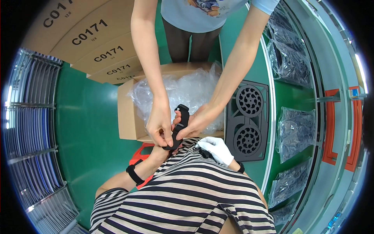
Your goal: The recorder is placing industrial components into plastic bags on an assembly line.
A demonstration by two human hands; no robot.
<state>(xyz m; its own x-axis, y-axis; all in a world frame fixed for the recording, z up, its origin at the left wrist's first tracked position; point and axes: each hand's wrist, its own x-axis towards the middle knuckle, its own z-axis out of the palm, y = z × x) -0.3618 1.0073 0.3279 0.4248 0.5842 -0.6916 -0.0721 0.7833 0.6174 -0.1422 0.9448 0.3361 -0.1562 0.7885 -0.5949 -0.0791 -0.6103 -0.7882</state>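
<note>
My left hand [173, 151] is bare and mostly hidden behind a co-worker's hands, so its fingers do not show clearly. A black strap [182, 117] with a buckle runs down to that hand, and the co-worker's hands [160, 126] grip it from both sides. Around my left forearm sits a black band [134, 173]. My right hand [217, 149], in a white glove, is closed at the front of my striped shirt, beside a small black object [205, 153]. What its fingers hold is hidden. Another dark band [241, 167] circles my right wrist.
An open cardboard box [127, 113] with clear plastic wrap [183, 91] stands ahead. Brown cartons [93, 39] are stacked far left. A black panel with two round grilles [248, 121] lies right of the box, and bagged parts [297, 130] line the right. A red object [141, 154] lies left.
</note>
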